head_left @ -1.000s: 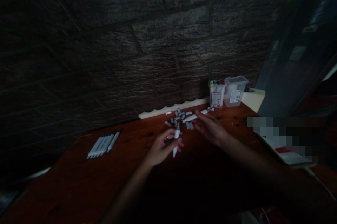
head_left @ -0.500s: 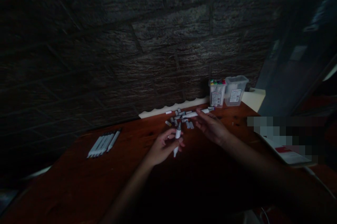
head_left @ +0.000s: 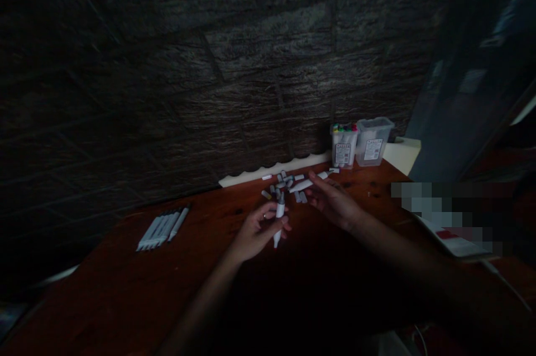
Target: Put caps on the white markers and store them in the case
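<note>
The left hand (head_left: 259, 233), at lower centre of the frame, is closed to the width of a slim white marker with a grey upper section (head_left: 280, 211), gripping it between thumb and fingers. The right hand (head_left: 333, 202), right of centre, is likewise closed around a second white marker with a tapered near end (head_left: 300, 186). Both grips appear to be at mid-barrel, presumably to leave each end exposed.

The left-hand marker stands steeply, its lower tip showing a trace of red. The right-hand marker slants from lower left to upper right; whether its far end is capped cannot be determined.

A loose cluster of short grey and white caps (head_left: 280, 178) lies on the dark reddish-brown wooden worktop (head_left: 218, 278) just beyond the hands, probably placed for easy reach. At left of the frame, a parallel row of white markers (head_left: 157, 230) lies flat, an arrangement that likely limits rolling. At upper right of the worktop, a clear plastic box of colour-ended markers (head_left: 343, 154) adjoins a second clear plastic box (head_left: 374, 147).
</note>
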The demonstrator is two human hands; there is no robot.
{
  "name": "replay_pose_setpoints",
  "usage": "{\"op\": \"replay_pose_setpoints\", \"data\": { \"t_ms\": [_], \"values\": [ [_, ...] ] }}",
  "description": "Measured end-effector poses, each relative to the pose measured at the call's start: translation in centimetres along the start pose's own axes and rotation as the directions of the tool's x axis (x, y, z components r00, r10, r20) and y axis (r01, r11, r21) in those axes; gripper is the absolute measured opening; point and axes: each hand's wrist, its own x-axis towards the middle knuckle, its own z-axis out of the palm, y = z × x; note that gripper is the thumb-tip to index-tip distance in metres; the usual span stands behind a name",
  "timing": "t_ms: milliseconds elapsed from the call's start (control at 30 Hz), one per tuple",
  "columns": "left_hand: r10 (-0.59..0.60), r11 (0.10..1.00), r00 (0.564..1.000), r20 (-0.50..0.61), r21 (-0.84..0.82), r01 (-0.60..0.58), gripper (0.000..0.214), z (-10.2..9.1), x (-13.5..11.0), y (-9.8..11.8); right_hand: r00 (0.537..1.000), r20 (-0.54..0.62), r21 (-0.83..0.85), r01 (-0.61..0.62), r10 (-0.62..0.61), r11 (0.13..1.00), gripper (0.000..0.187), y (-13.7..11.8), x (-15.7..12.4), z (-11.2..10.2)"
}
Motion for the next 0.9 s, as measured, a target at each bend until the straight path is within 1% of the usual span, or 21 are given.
{"op": "replay_pose_setpoints", "data": {
  "t_ms": [167, 333, 500, 667, 800, 900],
  "values": [
    [0.017, 1.000, 1.000, 0.004, 0.004, -0.017, 0.032, -0.07, 0.04, -0.17, 1.000, -0.007, 0.002, -0.001, 0.001, 1.000, 0.022, 0.00, -0.05, -0.01],
    [0.016, 1.000, 1.000, -0.008, 0.023, -0.016, 0.032, 0.00, 0.01, 0.02, 0.999, 0.027, -0.005, 0.019, -0.019, 1.000, 0.024, 0.01, -0.02, -0.10],
    [0.011, 1.000, 1.000, -0.009, 0.021, -0.011, 0.032, 0.02, 0.03, 0.05, 1.000, 0.014, -0.012, 0.026, -0.025, 1.000, 0.024, -0.12, -0.13, 0.13],
    [0.022, 0.999, 1.000, 0.006, 0.034, -0.022, 0.031, 0.00, 0.03, 0.01, 0.998, 0.038, -0.020, 0.047, -0.047, 0.999, 0.023, -0.16, -0.20, 0.18],
    [0.024, 0.999, 1.000, 0.003, 0.043, -0.024, 0.029, -0.06, 0.02, -0.08, 0.999, 0.014, -0.032, 0.038, -0.038, 0.999, 0.026, -0.13, -0.15, 0.10],
    [0.029, 0.998, 1.000, 0.002, 0.047, -0.029, 0.030, -0.09, 0.02, -0.18, 0.999, 0.025, -0.036, 0.049, -0.048, 0.998, 0.028, -0.05, -0.05, -0.03]
  ]
}}
